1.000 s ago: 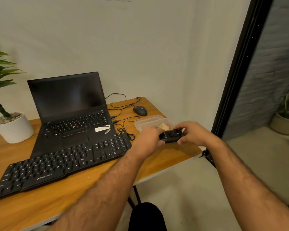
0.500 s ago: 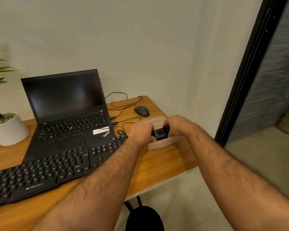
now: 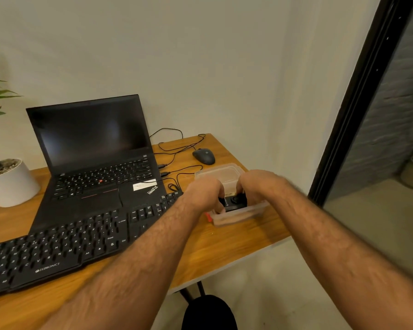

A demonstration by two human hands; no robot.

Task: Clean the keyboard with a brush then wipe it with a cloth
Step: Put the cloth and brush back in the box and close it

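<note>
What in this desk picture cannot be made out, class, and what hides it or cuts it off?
- Inside of the plastic box, head view: covered by the left hand and right hand.
- Small black device: its ends sit under the fingers; motion blur hides detail.
- Keyboard: left end cut off by the picture edge.
- Plant pot: cut off at the left edge.
- Red object: mostly behind the left wrist.

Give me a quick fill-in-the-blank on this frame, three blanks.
1. Both hands hold a small ____ device over the clear plastic container.
2. The mouse sits ____ the container, nearer the wall.
3. The laptop screen is ____.

Missing words: black; behind; dark
</note>
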